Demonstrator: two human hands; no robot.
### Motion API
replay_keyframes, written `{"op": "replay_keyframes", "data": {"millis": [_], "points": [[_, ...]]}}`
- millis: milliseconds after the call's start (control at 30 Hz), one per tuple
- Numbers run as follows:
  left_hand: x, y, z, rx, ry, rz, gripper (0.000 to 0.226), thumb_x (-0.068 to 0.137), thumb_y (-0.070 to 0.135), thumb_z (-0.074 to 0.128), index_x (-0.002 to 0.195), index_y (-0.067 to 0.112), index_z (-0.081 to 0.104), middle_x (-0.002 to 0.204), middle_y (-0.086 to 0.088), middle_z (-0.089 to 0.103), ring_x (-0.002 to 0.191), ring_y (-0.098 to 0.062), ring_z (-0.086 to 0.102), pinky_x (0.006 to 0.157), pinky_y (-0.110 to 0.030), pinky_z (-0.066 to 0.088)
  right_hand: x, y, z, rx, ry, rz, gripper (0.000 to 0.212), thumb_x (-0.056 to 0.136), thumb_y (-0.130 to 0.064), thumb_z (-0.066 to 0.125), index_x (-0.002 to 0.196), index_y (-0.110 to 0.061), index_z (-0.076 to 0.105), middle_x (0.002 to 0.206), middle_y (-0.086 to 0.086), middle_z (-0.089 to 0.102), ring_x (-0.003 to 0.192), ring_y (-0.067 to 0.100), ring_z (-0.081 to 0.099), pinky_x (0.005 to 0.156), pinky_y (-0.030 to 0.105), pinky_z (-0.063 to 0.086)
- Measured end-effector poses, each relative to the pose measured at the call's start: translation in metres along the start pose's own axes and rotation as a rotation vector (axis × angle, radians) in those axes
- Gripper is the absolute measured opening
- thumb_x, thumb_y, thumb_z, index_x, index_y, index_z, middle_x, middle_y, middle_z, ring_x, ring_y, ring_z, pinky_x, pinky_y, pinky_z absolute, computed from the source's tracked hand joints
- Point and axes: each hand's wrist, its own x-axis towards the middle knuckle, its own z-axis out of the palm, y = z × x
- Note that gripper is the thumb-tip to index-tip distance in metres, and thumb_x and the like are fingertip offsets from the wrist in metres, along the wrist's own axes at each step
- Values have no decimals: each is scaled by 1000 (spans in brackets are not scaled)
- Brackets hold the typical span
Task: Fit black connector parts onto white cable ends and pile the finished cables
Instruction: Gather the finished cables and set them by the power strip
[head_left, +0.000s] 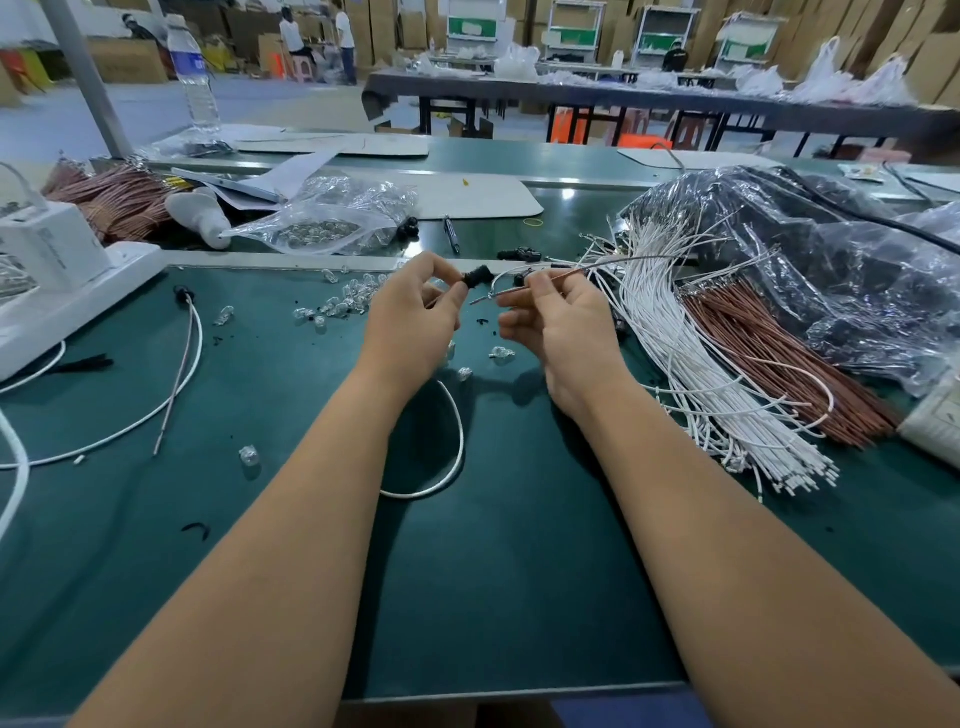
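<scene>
Black connector part (477, 276) sits pinched between the thumb and fingertips of the left hand (415, 312), held above the green bench (467, 571) just beyond the middle of the work area. Right hand (558, 325) grips a thin brown wire (582, 271) whose metal tip points at the connector, the two ends near but not touching. A white cable (457, 447) loops down behind the left wrist onto the mat; whether it joins the connector is hard to tell, since the hand covers that end.

To the right, a thick bundle of white cables (691, 364) fans toward the bench's near edge, lying against a bundle of brown wires (779, 353) and crumpled plastic bags (831, 249). To the left, a cable with a black connector already fitted (195, 332) curves across the mat beside a white machine (57, 270). Small clear plastic pieces (337, 306) are scattered just beyond the hands. Between the forearms and down to the front edge (493, 693), the mat is bare green surface.
</scene>
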Motion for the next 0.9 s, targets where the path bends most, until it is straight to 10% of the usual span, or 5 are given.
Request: {"op": "replay_keyframes", "data": {"millis": [900], "points": [[-1, -1, -10, 37, -91, -25, 15, 87, 20, 68, 73, 25, 67, 63, 4, 56, 53, -4, 46, 53, -9, 39, 1, 1, -8, -278, 72, -207, 16, 101, -9, 46, 86, -15, 50, 77, 8, 68, 52, 12, 62, 55, 27, 56]]}}
